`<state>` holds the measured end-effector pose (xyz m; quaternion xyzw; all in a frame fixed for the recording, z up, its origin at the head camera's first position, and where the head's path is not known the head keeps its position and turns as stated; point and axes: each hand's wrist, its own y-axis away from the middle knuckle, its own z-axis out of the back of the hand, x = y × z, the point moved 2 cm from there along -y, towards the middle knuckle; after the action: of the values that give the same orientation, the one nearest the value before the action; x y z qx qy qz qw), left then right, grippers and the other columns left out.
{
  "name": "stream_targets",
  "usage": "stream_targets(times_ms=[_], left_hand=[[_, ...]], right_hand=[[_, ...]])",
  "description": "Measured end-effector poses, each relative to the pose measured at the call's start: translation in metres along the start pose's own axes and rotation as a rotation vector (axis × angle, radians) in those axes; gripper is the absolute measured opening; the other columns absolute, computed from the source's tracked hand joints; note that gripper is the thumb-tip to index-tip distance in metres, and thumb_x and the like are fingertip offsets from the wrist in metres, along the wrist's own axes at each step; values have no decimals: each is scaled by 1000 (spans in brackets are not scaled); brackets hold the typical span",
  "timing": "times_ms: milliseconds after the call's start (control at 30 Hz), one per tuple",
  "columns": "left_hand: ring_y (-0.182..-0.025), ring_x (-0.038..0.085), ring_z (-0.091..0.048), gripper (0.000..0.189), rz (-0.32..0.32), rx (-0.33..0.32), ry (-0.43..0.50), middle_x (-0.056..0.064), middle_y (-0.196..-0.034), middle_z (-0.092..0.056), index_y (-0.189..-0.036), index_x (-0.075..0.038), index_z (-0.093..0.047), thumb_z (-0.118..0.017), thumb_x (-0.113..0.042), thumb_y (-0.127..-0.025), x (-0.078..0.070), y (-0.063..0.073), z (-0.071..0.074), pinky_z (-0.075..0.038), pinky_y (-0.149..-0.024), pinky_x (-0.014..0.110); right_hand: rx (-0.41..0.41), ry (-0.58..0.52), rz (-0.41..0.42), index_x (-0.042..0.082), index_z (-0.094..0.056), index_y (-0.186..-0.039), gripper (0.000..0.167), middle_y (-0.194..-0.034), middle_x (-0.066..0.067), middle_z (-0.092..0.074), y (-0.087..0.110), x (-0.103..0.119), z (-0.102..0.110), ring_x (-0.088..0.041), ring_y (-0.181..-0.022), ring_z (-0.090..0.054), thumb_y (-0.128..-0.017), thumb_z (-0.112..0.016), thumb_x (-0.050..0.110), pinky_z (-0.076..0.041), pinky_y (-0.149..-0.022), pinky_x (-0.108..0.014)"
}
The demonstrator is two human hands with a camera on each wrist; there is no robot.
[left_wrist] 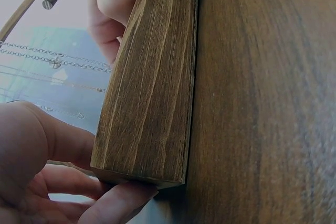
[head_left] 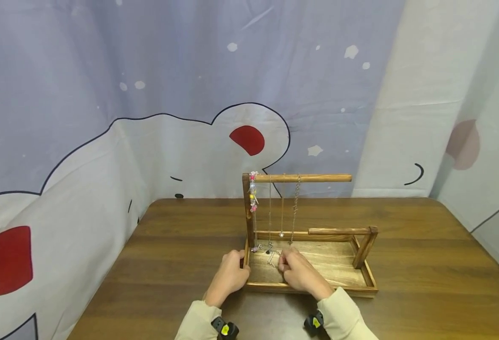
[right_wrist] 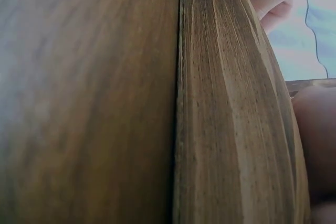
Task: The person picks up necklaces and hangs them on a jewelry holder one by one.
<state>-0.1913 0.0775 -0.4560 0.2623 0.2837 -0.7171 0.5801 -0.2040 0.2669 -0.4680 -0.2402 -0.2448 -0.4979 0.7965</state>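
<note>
In the head view a wooden jewelry stand [head_left: 304, 285] with a tray base sits on the table. My left hand [head_left: 231, 273] grips the tray's left end; the left wrist view shows its fingers [left_wrist: 123, 200] bent around a corner. My right hand [head_left: 299, 271] reaches over the front wall, fingers curled low inside the tray. A thin silver chain [head_left: 271, 259] lies on the tray floor and runs up to those fingertips, which seem to pinch it. In the right wrist view the tray wall [right_wrist: 231, 103] hides most of that hand.
From the upper bar [head_left: 325, 178] hang a colorful beaded strand [head_left: 253, 191], a pendant necklace [head_left: 282, 212] and other chains [head_left: 297, 193]. A shorter bar [head_left: 338, 231] stands on the right post. Brown table [head_left: 168, 264] surrounds the tray; a printed curtain [head_left: 181, 156] hangs behind.
</note>
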Motion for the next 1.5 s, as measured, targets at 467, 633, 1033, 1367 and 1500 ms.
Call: stream_targets(times_ms=[467, 633, 1033, 1367, 1500], left_hand=[[-74, 23, -52, 43, 24, 18, 0, 25, -114, -57, -119, 12, -54, -53, 1, -77, 1, 0, -1, -41, -54, 27], [-74, 24, -52, 43, 21, 18, 14, 25, -112, -58, -118, 10, -56, -52, 2, -77, 0, -1, -1, -40, -53, 26], [-55, 15, -44, 41, 22, 21, 44, 22, -102, -61, -116, 10, -57, -51, 2, -77, 1, 0, -2, -36, -45, 24], [-54, 14, -43, 25, 19, 20, 30, 15, -78, -60, -97, 8, -62, -51, 3, -76, 1, 2, -1, -36, -45, 24], [-53, 12, -42, 12, 5, 9, 22, 2, -62, -45, -83, 2, -60, -51, 3, -75, 1, 1, 0, -35, -45, 23]], right_hand=[[-141, -132, 121, 15, -47, -85, 15, -86, 6, -46, -2, 9, 9, -10, -79, -46, -86, -54, 2, -43, -72, -27], [-186, -230, 157, 14, -48, -90, 4, -87, 2, -53, -2, 16, 16, -10, -83, -51, -92, -50, 10, -44, -73, -27], [-287, -311, 196, 15, -47, -91, 4, -82, 1, -53, 2, 29, 28, -9, -80, -50, -93, -48, 13, -43, -74, -26], [-345, -338, 275, 15, -47, -92, 6, -79, 7, -50, 4, 41, 39, -7, -72, -48, -93, -49, 9, -41, -66, -24], [-351, -327, 314, 10, -46, -92, 2, -76, 4, -49, 3, 47, 50, -7, -66, -46, -94, -47, 10, -40, -60, -23]])
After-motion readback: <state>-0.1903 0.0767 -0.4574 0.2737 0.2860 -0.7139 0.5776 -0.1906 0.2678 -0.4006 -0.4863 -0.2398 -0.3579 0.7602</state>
